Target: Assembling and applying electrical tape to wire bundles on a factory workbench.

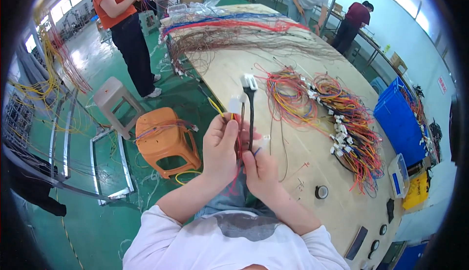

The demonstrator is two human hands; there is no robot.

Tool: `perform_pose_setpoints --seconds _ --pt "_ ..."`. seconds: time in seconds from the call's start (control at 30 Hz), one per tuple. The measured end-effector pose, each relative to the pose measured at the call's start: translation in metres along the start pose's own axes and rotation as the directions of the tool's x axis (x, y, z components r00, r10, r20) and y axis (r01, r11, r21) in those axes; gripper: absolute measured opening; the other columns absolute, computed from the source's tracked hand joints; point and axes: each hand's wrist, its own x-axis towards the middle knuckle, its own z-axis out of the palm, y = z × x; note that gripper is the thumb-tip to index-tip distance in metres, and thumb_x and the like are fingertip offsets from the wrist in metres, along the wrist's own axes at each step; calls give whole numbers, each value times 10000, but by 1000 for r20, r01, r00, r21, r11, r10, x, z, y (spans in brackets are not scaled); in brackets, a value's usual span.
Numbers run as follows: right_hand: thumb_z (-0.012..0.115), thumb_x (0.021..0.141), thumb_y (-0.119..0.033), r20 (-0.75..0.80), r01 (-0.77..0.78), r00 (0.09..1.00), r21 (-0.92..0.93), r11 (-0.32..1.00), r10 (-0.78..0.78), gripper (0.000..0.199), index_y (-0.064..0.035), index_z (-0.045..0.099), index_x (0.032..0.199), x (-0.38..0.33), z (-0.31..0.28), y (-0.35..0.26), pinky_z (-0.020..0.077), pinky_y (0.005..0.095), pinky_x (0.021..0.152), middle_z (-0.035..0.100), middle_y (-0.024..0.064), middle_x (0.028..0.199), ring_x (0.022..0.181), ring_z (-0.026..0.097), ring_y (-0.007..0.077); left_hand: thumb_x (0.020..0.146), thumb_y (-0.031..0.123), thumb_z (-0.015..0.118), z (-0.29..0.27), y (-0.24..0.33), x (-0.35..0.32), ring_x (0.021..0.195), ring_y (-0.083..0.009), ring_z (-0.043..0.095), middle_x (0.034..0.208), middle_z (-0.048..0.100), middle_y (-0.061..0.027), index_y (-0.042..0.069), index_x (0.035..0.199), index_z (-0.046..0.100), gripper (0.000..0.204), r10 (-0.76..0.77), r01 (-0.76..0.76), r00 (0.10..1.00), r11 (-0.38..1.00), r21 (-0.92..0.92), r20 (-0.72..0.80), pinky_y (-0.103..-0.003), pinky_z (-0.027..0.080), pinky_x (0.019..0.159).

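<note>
My left hand [221,148] is closed around a bunch of thin wires, red and yellow among them. A white connector [235,105] stands up beside its fingertips. My right hand [262,170] pinches a black sleeved cable [251,118] between thumb and fingers. That cable rises upright to a white connector [249,81] at its top. Another small white connector [266,141] shows by the right fingers, with a bit of blue wire near it. Both hands are close together in front of my body, at the table's left edge. The lower wire ends are partly hidden by my hands.
On the wooden table [305,145] lie coiled wire harnesses [349,133], a long wire bundle [234,35] and a black tape roll [321,192]. A blue crate [400,121] stands right. Left are an orange stool [163,135] and a grey stool [117,101]. Several people work farther off.
</note>
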Motion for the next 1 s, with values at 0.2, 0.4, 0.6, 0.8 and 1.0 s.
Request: perform_pose_setpoints --seconds 0.2,0.4,0.6,0.8,1.0 --pt "501 801 -126 95 73 994 -140 988 -60 120 -16 487 755 -1 4 -10 408 397 517 492 169 662 607 512 353 882 142 403 1 8 1 587 -158 573 832 568 -118 30 904 417 115 -37 56 994 981 183 -106 -252 475 536" --pt "454 836 -152 105 -28 994 -2 1000 28 157 -8 508 805 8 -5 -5 412 383 559 524 178 727 662 523 345 872 120 426 -10 2 14 597 -91 497 712 485 -30 46 915 420 86 157 -155 987 934 322 23 -200 426 558" --pt "451 823 -98 67 103 992 66 993 -107 126 3 522 849 28 -4 -12 426 375 568 535 189 739 668 535 350 867 103 436 -6 2 7 688 -49 506 826 539 -32 19 934 468 112 97 -138 989 877 460 111 -172 414 623" --pt "481 807 -78 2 63 998 95 994 -63 104 23 504 802 35 -10 -15 411 382 547 523 185 708 638 528 350 863 74 433 -9 0 12 798 -55 505 904 566 -28 -33 1068 502 241 19 -85 987 902 423 157 -180 398 710" --pt "522 788 -113 -23 -22 1000 -50 999 21 140 24 528 761 42 -31 -17 401 363 499 516 193 622 579 535 327 894 113 367 -7 13 10 798 -85 533 930 575 -73 -33 1114 460 280 -1 -290 933 588 755 359 -208 417 686"
